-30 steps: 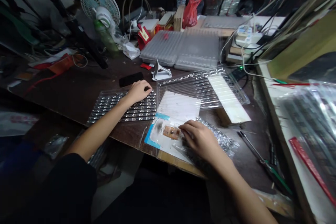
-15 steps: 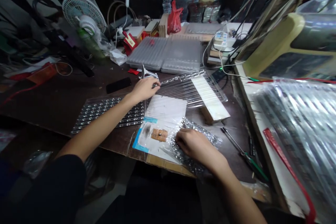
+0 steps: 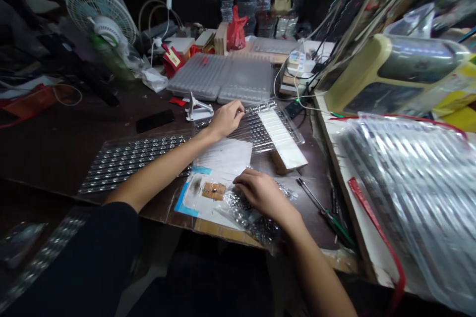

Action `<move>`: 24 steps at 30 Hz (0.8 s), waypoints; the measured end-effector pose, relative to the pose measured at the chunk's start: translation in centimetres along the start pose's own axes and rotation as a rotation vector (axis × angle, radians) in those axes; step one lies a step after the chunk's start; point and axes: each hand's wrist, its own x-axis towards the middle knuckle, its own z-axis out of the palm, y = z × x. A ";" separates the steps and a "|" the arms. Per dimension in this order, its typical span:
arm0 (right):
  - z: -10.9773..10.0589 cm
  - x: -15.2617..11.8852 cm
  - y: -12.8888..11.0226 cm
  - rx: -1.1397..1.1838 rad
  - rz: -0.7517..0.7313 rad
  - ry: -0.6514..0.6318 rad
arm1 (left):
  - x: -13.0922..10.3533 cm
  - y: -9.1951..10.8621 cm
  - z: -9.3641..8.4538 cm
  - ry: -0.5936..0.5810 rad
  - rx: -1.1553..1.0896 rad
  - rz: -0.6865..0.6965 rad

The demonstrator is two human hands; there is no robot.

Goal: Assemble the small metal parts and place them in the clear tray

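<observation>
My left hand (image 3: 227, 118) is over the back row of a clear ridged tray (image 3: 256, 133), its fingers pinched at small metal parts (image 3: 264, 106) there; what the fingertips hold is too small to make out. My right hand (image 3: 256, 188) hovers over a clear bag of small shiny parts (image 3: 253, 215), thumb and fingers curled close together, their tips too small to read. An orange-brown block (image 3: 214, 190) lies on the white sheet with blue tape (image 3: 193, 203) beside the bag. A white bar (image 3: 282, 141) rests across the tray's right part.
A filled tray (image 3: 130, 163) lies at the left, near a black phone (image 3: 155, 121) and a white stand (image 3: 200, 110). A green-handled screwdriver (image 3: 330, 218) is at the right. Stacked trays (image 3: 416, 193) lie beyond the wooden edge. A fan (image 3: 102, 17) stands back left.
My left hand has moved right along the tray's back row. My right hand has lifted a little from the bag with its fingers still together. The whole view has shifted.
</observation>
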 end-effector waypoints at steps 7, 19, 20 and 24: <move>0.4 0.0 -0.1 0.065 0.027 0.033 | -13.3 3.6 -5.7 -0.006 -0.215 -0.135; 1.7 1.1 -1.0 0.029 0.078 0.003 | -22.1 3.3 -4.4 -0.037 -0.225 -0.198; 1.8 1.1 -0.9 0.028 0.075 -0.003 | -22.1 3.2 -4.3 -0.044 -0.219 -0.184; 2.3 1.3 -1.3 0.031 0.057 -0.039 | -22.1 3.3 -4.3 -0.059 -0.174 -0.156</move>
